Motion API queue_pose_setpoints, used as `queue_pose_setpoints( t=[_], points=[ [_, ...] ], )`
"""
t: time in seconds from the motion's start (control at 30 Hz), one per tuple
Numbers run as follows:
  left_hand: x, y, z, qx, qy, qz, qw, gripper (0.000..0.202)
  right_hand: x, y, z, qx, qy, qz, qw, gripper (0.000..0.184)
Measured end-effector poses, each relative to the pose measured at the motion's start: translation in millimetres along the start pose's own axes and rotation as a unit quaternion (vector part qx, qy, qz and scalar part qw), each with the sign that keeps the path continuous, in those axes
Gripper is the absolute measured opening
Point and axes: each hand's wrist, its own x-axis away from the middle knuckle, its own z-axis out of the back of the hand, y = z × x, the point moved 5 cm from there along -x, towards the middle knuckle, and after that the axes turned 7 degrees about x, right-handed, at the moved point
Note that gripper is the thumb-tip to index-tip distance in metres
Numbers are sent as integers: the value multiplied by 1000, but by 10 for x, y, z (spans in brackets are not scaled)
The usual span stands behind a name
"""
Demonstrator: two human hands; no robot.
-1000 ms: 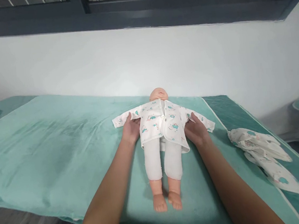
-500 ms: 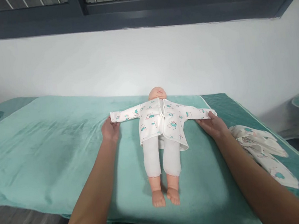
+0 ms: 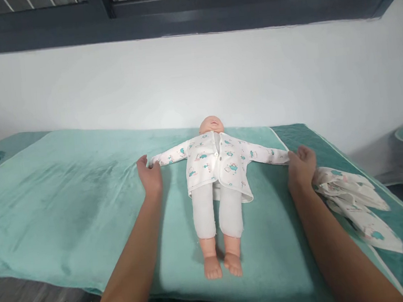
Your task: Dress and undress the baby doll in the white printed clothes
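A baby doll [image 3: 211, 125] lies on its back on the green bed cover, head toward the wall and bare feet toward me. It wears a white printed baby jacket [image 3: 203, 167] and white leggings [image 3: 204, 213]. The jacket's sleeves stretch out to both sides. My left hand [image 3: 150, 176] is closed on the end of the left-side sleeve, thumb and finger at the cuff. At the other side my right hand [image 3: 301, 167] pinches the right-side cuff, its fingers curled and partly blurred.
A crumpled piece of white printed clothing [image 3: 358, 202] lies right of my right forearm. The green cover [image 3: 66, 199] spreads over the bed. A white wall [image 3: 108, 88] rises behind it, below a dark window frame [image 3: 209, 15]. Grey floor [image 3: 26, 299] shows at lower left.
My right hand has shifted outward and turned from under the sleeve to its cuff. My left hand has re-gripped, its fingers now over the sleeve's end. The doll's body has stayed put.
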Motion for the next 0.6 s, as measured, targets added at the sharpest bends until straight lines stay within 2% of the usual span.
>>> queue_pose_setpoints(
  t=[0.07, 0.1, 0.2, 0.23, 0.3, 0.37, 0.4, 0.47, 0.6],
  points=[
    [114, 104, -25, -45, -25, -53, 997, 40, 233, -114, -37, -15, 39, 29, 999, 56],
    [188, 163, -41, -67, -42, -82, 994, 40, 377, -189, -92, -13, 23, 46, 999, 56],
    [479, 335, -62, -128, -106, -162, 973, 35, 890, -425, -277, -24, -118, 89, 989, 54],
    [587, 366, -50, -138, -129, -163, 968, 32, 1068, -487, -298, -16, -159, 101, 982, 55],
    [818, 375, -23, -154, -205, -119, 959, 26, 1380, -579, -263, 5, -203, 133, 970, 53],
    [1065, 370, 2, -174, -300, -73, 935, 25, 1598, -604, -188, 33, -215, 147, 965, 54],
    [1178, 377, 16, -186, -339, -65, 920, 27, 1666, -599, -154, 54, -210, 145, 965, 55],
    [1331, 404, 42, -205, -375, -65, 902, 29, 1726, -580, -125, 109, -191, 124, 968, 58],
    [1376, 440, -5, -257, -365, -98, 889, 14, 1654, -604, -239, 211, -198, 73, 955, 59]
  ],
)
